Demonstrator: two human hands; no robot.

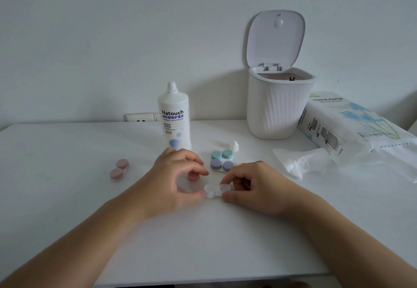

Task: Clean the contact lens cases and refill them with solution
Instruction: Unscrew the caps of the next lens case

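A white contact lens case (215,190) with both wells uncapped lies on the white table (67,197), near the front centre. The right hand (252,188) pinches its right well between thumb and forefinger. The left hand (173,175) curls beside the left well, its thumb touching the case; motion blur makes it hard to tell whether its fingers grip the small pink cap (193,175) standing behind them. The solution bottle (174,118) stands uncapped behind the left hand, its base hidden by the fingers.
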